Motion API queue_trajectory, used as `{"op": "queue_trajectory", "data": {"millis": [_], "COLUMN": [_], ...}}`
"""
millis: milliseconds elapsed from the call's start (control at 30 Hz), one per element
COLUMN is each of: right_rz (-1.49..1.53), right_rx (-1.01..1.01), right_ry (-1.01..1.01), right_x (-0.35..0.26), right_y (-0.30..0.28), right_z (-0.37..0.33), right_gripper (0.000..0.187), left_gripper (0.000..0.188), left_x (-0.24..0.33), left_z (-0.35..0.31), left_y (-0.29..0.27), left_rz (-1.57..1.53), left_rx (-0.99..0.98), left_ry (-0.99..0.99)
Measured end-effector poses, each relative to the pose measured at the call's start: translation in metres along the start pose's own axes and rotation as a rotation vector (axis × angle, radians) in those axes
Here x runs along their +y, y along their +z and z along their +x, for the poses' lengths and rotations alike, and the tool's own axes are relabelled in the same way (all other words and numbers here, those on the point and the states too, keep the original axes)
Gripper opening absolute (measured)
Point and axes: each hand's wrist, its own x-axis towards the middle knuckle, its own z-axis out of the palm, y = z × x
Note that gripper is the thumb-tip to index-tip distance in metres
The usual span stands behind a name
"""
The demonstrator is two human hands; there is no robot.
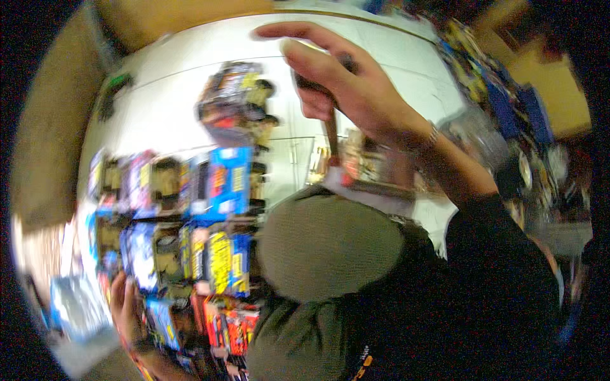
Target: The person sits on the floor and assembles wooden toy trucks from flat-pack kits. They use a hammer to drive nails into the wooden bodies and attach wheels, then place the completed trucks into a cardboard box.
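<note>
My right hand (356, 82) is raised over the white tiled floor, its thumb and index finger stretched out to the left. The other fingers curl around a small dark object (309, 87), too blurred to name. A thin brownish strip (332, 143) shows just below that hand; whether it joins the dark object I cannot tell. Down at the left, my left hand (129, 314) has its fingers stretched out beside rows of colourful packages (219, 260). It appears to touch their left edge, though motion smears the contact. Blue, yellow and red show on these packages.
A separate bundle of similar packages (232, 105) lies farther off on the floor (165, 70). My bent knee in olive trousers (330, 244) fills the middle. Cardboard (51, 127) borders the left, clutter (489, 89) the right. A clear plastic-like bag (79, 308) lies lower left.
</note>
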Motion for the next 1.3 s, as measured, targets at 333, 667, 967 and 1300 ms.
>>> {"op": "queue_trajectory", "data": {"millis": [333, 667, 967, 1300], "right_rz": [-1.119, -1.481, -1.459, -1.454], "right_rx": [0.131, 0.073, 0.241, -0.177], "right_ry": [0.884, 0.949, 0.965, 0.965], "right_x": [0.035, 0.283, 0.346, 0.342], "right_y": [-0.239, -0.313, -0.331, -0.418], "right_z": [-0.115, -0.232, -0.247, -0.258], "right_gripper": [0.061, 0.022, 0.024, 0.029], "left_gripper": [0.026, 0.031, 0.033, 0.031], "left_x": [-0.006, 0.018, -0.024, -0.022], "left_z": [0.003, -0.005, 0.012, 0.008], "left_y": [-0.008, 0.000, -0.021, -0.015], "left_rz": [-0.092, 0.030, -0.069, -0.067], "left_rx": [-0.026, -0.046, -0.063, -0.027], "left_ry": [-0.012, 0.064, -0.024, 0.013]}}
